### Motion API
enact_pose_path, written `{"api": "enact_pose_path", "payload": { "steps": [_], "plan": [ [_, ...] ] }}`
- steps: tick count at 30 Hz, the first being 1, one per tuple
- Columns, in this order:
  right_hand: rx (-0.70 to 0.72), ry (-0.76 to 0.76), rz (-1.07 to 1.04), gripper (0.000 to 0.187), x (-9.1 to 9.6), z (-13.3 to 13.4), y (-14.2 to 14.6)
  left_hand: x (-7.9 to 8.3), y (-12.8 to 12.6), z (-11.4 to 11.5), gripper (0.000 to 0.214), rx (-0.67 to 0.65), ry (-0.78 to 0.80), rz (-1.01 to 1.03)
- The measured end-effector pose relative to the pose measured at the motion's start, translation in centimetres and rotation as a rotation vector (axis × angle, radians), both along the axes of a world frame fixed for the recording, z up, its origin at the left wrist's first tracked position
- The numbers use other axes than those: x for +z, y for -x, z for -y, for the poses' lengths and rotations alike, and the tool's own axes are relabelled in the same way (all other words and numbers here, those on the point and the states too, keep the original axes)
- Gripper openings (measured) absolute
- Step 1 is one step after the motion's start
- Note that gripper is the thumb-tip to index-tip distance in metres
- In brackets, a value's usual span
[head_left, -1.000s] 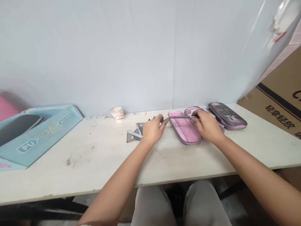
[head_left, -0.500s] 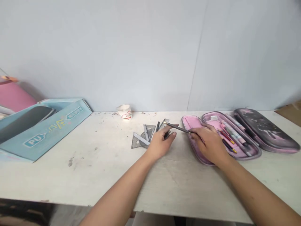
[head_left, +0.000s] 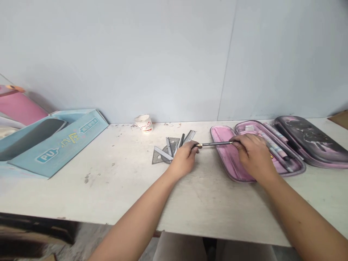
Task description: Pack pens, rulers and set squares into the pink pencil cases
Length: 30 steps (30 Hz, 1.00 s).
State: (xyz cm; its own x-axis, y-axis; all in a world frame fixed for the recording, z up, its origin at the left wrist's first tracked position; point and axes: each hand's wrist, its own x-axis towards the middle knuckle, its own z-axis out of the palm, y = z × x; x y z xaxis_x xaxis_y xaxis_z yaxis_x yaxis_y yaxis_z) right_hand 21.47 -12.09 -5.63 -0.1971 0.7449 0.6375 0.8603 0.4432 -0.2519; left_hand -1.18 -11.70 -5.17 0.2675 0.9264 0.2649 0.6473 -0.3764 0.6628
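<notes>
My right hand (head_left: 253, 156) is shut on a dark slim pencil (head_left: 214, 144) that lies level above the pink case, its gold-banded tip pointing left. My left hand (head_left: 184, 159) is curled close to that tip, and its fingers meet the tip's end; whatever lies under them is hidden. Just behind my left hand lies a grey drawing set (head_left: 169, 150) of set squares, a protractor and a ruler. The open pencil case (head_left: 230, 154) has a bare pink half nearest my hands, and several pens and pencils sit in its other half (head_left: 274, 148).
A dark marbled case cover (head_left: 310, 139) lies at the right. A small paper cup (head_left: 143, 123) stands against the wall. A pale blue box (head_left: 62, 143) printed "PU" lies at the left of the white table (head_left: 89, 194), with a pink item (head_left: 20, 108) behind it.
The view has swung since the oldest frame, bringing the whole open case into sight. The pencil has turned from slanted to level, its tip closer to my left fingers.
</notes>
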Motion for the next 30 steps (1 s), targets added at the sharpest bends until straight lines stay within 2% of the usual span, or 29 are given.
{"api": "enact_pose_path", "payload": {
  "steps": [10,13,18,23,26,30],
  "plan": [
    [-0.011,-0.07,0.037,0.02,-0.3,-0.4,-0.8,-0.4,0.3,-0.2,0.024,-0.038,-0.084,-0.116],
    [0.03,-0.08,0.073,0.021,-0.6,0.0,0.5,-0.5,0.1,0.2,0.024,-0.092,-0.19,-0.215],
    [0.11,-0.095,0.164,0.022,-1.3,0.6,3.0,-0.2,0.2,0.6,0.027,-0.078,-0.412,-0.359],
    [0.121,-0.122,0.202,0.024,-1.0,0.8,3.4,0.1,-0.6,0.3,0.032,-0.104,-0.521,-0.386],
    [0.064,-0.136,0.218,0.03,-0.2,1.3,2.6,0.5,-2.3,0.8,0.034,-0.103,-0.621,-0.399],
    [-0.211,-0.064,0.208,0.034,0.0,1.8,-0.9,0.7,-4.9,2.0,0.035,-0.14,-0.625,-0.446]
  ]
}}
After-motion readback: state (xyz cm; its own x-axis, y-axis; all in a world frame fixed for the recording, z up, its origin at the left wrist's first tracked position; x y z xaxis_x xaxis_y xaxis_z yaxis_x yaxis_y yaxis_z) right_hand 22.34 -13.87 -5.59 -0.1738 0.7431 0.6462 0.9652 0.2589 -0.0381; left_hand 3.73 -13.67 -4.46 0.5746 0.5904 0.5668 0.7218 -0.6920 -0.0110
